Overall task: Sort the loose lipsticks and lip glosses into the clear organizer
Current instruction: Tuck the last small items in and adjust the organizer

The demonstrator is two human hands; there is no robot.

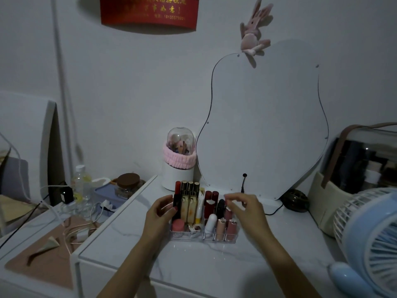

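Observation:
The clear organizer (pixel 204 237) stands on the white marble-look tabletop, filled with several upright lipsticks and lip glosses: gold-capped tubes (pixel 190 203) at the back left, dark red ones (pixel 209 203) in the middle, pink ones (pixel 231 227) at the front right. My left hand (pixel 160 211) cups the organizer's left side, thumb and fingers against a black and red tube (pixel 177 203). My right hand (pixel 245 206) hovers over the right compartments with fingers curled and apart; I see nothing held in it.
A wavy-edged mirror (pixel 262 125) leans on the wall behind. A domed white container with a pink band (pixel 179 162) stands at the back left. A blue fan (pixel 369 239) and a storage case (pixel 363 160) crowd the right. Cables and bottles litter the lower left surface.

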